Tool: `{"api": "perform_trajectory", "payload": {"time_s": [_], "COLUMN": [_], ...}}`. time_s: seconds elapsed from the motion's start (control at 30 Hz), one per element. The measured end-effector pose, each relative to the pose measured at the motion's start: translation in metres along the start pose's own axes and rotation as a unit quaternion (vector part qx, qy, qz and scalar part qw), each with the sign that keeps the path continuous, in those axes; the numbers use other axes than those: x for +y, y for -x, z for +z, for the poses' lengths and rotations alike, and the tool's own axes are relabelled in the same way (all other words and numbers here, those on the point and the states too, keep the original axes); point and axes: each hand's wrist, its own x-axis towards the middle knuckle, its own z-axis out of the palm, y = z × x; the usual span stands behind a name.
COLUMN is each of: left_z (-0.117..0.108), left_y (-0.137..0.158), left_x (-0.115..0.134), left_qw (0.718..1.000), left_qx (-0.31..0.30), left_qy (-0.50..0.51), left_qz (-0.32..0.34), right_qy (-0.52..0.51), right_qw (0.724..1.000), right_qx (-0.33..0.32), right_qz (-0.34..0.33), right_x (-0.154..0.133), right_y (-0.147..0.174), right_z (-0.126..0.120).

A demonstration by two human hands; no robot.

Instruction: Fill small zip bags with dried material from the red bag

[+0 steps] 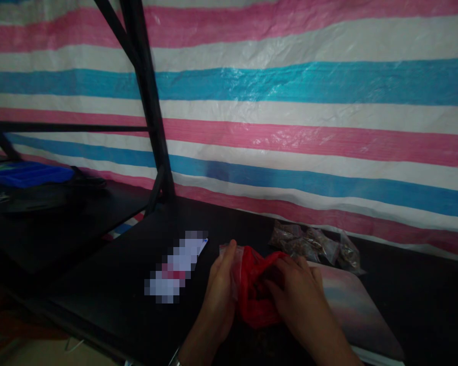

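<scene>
**Both hands on a red bag, low centre of frame**

The left hand and right hand sit close together, each gripping a side of a crumpled, glossy red plastic bag held between them over the dark table. Just above and right lie small clear packets of brownish contents. A striped tarp fills the upper frame.

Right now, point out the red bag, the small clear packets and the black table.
red bag [256,295], head view, on its crumpled middle between the hands.
small clear packets [313,245], head view, middle of the pile.
black table [110,274], head view, bare top left of the hands.
</scene>
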Motion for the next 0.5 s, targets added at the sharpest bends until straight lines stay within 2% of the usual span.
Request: {"api": "perform_trajectory", "payload": {"time_s": [0.17, 0.33, 0.5], "left_z": [0.001, 0.008, 0.008], "left_y": [0.002, 0.008, 0.008], "left_x": [0.009, 0.019, 0.02], "left_qw": [1.0, 0.997, 0.996], "left_qx": [-0.005, 0.037, 0.03], "left_qy": [0.003, 0.037, 0.068], "left_qz": [-0.016, -0.06, -0.047], "right_qy": [-0.04, -0.065, -0.071], "right_qw": [0.999, 0.998, 0.997], "right_qx": [-0.005, -0.014, -0.01], "right_qz": [0.016, 0.017, 0.004], "right_x": [-0.002, -0.007, -0.011], "right_y": [-0.001, 0.0, 0.001], "right_z": [-0.003, -0.006, -0.005]}}
